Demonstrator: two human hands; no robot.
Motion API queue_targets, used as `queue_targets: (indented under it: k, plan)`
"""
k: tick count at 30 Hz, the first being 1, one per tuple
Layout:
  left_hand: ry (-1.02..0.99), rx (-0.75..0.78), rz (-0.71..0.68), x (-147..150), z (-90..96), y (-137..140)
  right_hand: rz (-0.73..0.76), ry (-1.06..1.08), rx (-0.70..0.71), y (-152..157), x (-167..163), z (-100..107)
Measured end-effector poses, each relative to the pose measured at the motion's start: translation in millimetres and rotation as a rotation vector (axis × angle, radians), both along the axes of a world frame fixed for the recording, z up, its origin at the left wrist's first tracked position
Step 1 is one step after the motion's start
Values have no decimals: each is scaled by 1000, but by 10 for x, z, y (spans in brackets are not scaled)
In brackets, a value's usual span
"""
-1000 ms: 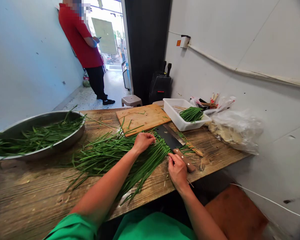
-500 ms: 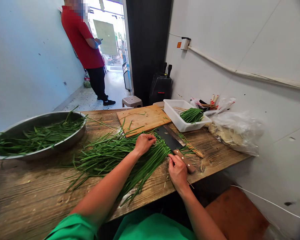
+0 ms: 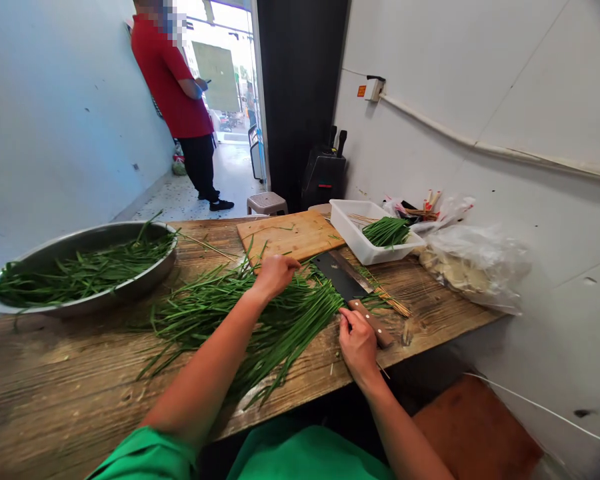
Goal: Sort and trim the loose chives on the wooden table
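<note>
A loose heap of long green garlic chives (image 3: 205,303) lies across the wooden table in front of me. My left hand (image 3: 275,275) is over the far part of the heap, fingers pinched together; what they hold, if anything, is too small to make out. At the near right end of the chives, my right hand (image 3: 359,343) is closed round a thin wooden skewer (image 3: 383,371), whose end shows below the palm. Just beyond that hand lies a cleaver (image 3: 344,279), its wooden handle pointing toward me on the right.
A metal basin (image 3: 167,257) of greens stands left. Behind the heap are a cutting board (image 3: 293,235) and a white tub (image 3: 353,230) with a chive bundle. Skewers (image 3: 395,303) lie beside the cleaver. A plastic bag (image 3: 480,270) sits right. A person in red (image 3: 173,87) stands beyond the table.
My left hand has moved a little left and away from me, lifting off the chives near the cleaver. The right hand has stayed nearly in place.
</note>
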State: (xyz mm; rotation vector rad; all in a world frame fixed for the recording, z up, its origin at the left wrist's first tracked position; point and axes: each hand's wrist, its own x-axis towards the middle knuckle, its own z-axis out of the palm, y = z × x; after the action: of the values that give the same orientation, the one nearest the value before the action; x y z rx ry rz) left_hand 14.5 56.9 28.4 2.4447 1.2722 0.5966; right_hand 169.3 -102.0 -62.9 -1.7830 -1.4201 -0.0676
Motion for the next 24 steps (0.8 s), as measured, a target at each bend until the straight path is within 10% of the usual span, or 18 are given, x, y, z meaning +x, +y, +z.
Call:
queue_targets:
  k: [12,24]
  plan:
    - [324,74,90,-31,-207,78,1,17,-9,-3,-3,1]
    - [-83,-114,50,40,-193,90,12,29,-2,-4,-4,6]
